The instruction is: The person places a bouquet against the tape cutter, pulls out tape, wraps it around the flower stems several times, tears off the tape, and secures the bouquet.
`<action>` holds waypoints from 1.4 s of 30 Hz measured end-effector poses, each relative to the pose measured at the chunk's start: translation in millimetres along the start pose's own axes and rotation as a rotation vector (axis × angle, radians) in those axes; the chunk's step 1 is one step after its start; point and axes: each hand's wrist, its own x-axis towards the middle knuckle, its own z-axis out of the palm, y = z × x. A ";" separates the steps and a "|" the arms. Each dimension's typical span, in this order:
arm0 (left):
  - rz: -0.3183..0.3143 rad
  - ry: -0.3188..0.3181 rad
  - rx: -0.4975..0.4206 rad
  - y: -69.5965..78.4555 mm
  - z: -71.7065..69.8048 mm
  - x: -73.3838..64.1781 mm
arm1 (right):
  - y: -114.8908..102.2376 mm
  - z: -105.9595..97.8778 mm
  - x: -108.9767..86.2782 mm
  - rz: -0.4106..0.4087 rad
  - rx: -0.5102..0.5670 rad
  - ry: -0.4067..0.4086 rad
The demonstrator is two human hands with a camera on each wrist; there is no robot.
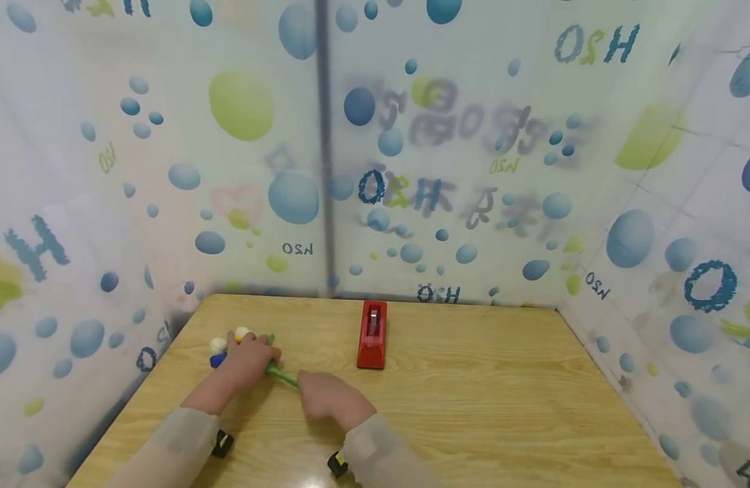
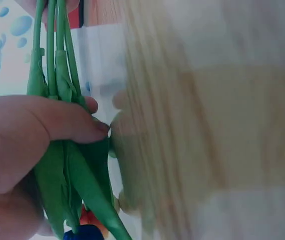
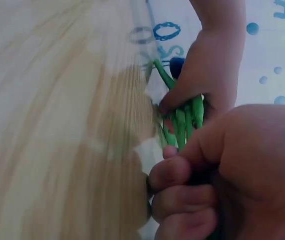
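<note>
A bunch of artificial flowers with green stems (image 1: 283, 377) lies low over the left part of the table. My left hand (image 1: 247, 362) grips it by the leaves (image 2: 95, 190), just below the heads, with the thumb laid across them. Past that hand show white blooms (image 1: 218, 346) and a blue bloom (image 1: 217, 360); an orange-red one (image 2: 90, 218) appears in the left wrist view. Farther down, my right hand (image 1: 329, 400) holds the stems with curled fingers (image 3: 185, 197), which hide the stem ends.
A red tape dispenser (image 1: 371, 342) stands near the back middle of the wooden table (image 1: 485, 386), right of the hands. Curtains (image 1: 259, 169) printed with bubbles and letters enclose the table's back and sides. Dark wrist cameras (image 1: 223, 444) sit at both cuffs.
</note>
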 end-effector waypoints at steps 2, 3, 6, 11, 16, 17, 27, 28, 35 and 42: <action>0.028 0.020 0.004 4.1 1.2 -0.6 | 8.6 -0.5 -3.2 -0.009 0.017 -0.006; 0.042 0.029 0.009 6.6 1.3 -0.3 | 12.6 -0.7 -5.0 -0.014 0.018 -0.001; 0.102 0.072 0.030 15.5 0.3 1.8 | 24.6 -1.8 -10.9 -0.004 0.040 -0.006; 0.197 0.081 0.004 35.3 -6.1 4.6 | 47.5 -7.7 -23.0 -0.028 0.022 -0.011; 0.180 -0.005 -0.042 54.7 -8.6 6.1 | 67.1 -15.7 -35.9 -0.068 0.020 -0.026; 0.173 -0.017 -0.045 58.0 -7.8 7.0 | 70.3 -17.1 -38.6 -0.068 0.017 -0.029; 0.132 -0.082 -0.082 92.0 -5.5 19.6 | 101.4 -29.5 -63.4 0.000 0.033 -0.037; 0.132 -0.085 -0.086 96.0 -6.3 20.8 | 105.0 -30.5 -64.8 0.005 0.035 -0.037; 0.125 -0.148 -0.064 120.3 -7.3 25.2 | 123.9 -35.2 -75.5 0.009 0.049 -0.063; 0.108 -0.174 -0.048 131.9 -8.6 21.6 | 126.8 -33.2 -82.7 0.038 0.070 -0.040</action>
